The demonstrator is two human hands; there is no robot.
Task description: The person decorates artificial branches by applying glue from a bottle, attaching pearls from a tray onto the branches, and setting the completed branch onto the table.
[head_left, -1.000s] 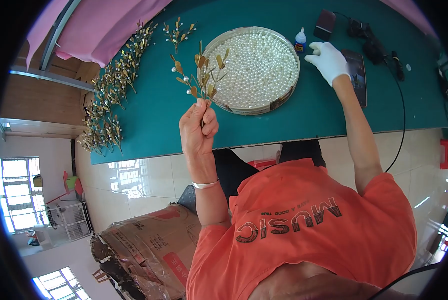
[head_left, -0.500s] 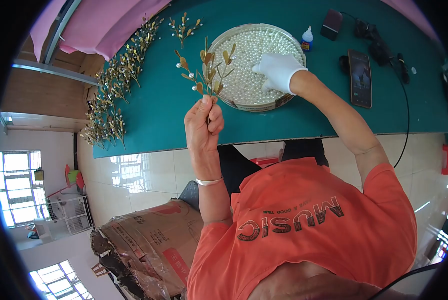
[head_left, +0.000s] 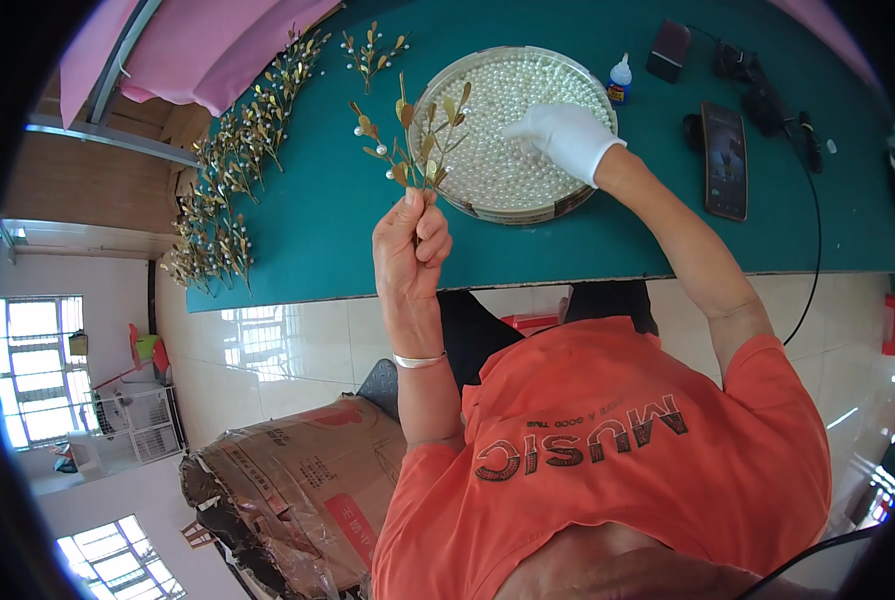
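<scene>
My left hand (head_left: 414,238) is closed round the stem of an artificial gold-leaf branch (head_left: 415,160), held upright above the near left edge of the round tray. A few white pearl beads sit on the branch's left twigs. Over the round tray (head_left: 490,212), full of loose pearl beads (head_left: 478,110), is my right hand (head_left: 566,138) in a white glove. Its fingers are drawn together and point left; whatever is between the fingertips is too small to make out.
Several beaded gold branches (head_left: 233,160) lie along the table's left side, and a smaller sprig (head_left: 370,55) is at the back. Right of the tray are a glue bottle (head_left: 620,80), a phone (head_left: 725,160), a dark box (head_left: 668,50) and cables (head_left: 763,105). A cardboard box (head_left: 298,480) stands below.
My right hand has lifted slightly off the beads, and its spread fingers have come together. The left hand still holds the branch in nearly the same place.
</scene>
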